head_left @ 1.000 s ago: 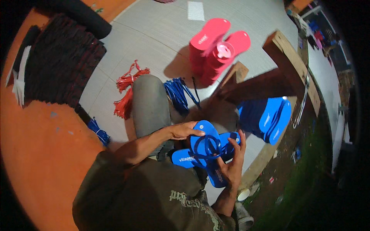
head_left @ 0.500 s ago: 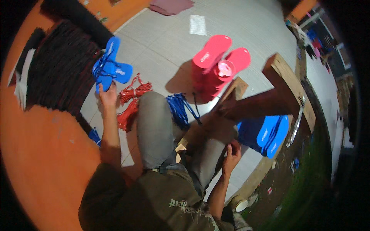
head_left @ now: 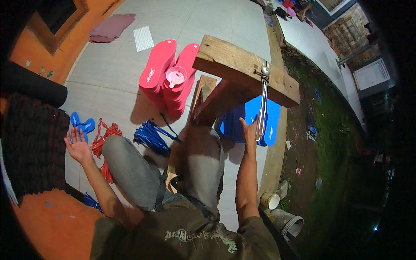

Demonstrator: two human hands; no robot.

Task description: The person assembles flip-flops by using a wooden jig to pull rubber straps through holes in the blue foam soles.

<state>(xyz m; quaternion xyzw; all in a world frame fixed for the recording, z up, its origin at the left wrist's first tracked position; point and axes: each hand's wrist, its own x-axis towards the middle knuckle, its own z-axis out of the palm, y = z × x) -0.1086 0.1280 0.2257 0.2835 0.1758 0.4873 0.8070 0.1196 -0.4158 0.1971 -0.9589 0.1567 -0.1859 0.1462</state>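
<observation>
My left hand (head_left: 79,148) is raised palm up with its fingers spread, holding nothing. Just beyond its fingertips, blue flip-flops (head_left: 86,125) lie on the floor. My right hand (head_left: 248,131) reaches to the stack of blue sandal soles (head_left: 271,117), thumb apart from the fingers. Its fingers are partly lost against the blue, and whether they touch the soles cannot be made out. Right beside that hand, a slim metal tool (head_left: 262,104) hangs down from a thick wooden beam (head_left: 234,60). Bundles of red straps (head_left: 106,132) and blue straps (head_left: 152,136) lie around my left knee.
Tall stacks of pink soles (head_left: 156,71) stand ahead, with a pink cup (head_left: 176,76) on them. Dark ribbed sheets (head_left: 37,143) are piled at the left by the orange wall. A white bucket (head_left: 293,225) lies at the right, near the floor's edge.
My left hand has let go of the blue flip-flops, which now lie on the floor. My right hand has moved from beside my knee forward to the blue soles. The view has swung right.
</observation>
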